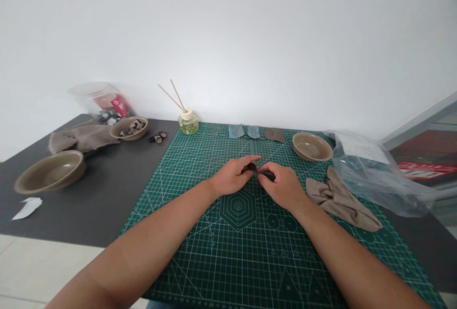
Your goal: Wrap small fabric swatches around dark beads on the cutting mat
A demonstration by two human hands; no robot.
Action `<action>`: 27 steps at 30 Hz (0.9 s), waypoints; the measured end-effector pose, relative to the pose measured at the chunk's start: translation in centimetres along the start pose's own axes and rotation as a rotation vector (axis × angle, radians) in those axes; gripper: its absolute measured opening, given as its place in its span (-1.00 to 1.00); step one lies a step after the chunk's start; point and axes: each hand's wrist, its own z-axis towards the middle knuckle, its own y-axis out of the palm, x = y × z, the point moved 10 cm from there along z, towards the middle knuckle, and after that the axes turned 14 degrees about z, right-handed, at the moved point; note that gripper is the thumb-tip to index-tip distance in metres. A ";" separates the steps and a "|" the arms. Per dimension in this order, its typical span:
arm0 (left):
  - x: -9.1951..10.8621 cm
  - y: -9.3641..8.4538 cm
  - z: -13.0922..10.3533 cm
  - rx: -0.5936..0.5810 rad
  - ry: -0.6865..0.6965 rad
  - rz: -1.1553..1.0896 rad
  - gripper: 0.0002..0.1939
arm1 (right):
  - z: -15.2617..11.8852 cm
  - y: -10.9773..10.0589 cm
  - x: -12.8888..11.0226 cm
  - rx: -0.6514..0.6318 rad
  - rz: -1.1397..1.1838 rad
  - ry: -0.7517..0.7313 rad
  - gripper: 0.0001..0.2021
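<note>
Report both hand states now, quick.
Left hand: closed, pinching a small dark piece.
Right hand: closed, holding a slim dark-handled tool.

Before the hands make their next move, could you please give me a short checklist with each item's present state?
1. Small dark rounded piece held in the bare left hand: ok.
2. Slim black-handled tool held in the bare right hand: ok.
3. Tool's tip clear of the left fingers: cannot tell, too small.
4. Round tan bowl upright on the green gridded mat: ok.
5. Crumpled brown fabric cloth well away from the right wrist: not ok, close beside it.
</note>
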 end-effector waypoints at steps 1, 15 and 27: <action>0.0 0.0 0.0 0.002 0.001 -0.003 -0.52 | 0.0 0.0 0.0 0.000 0.001 0.001 -0.85; 0.4 0.0 0.0 0.013 0.054 0.042 -0.49 | 0.0 -0.1 0.0 0.010 0.012 -0.012 -0.85; 0.7 0.0 0.0 0.010 0.055 0.079 -0.58 | 0.0 -0.1 -0.1 0.014 0.000 -0.020 -0.85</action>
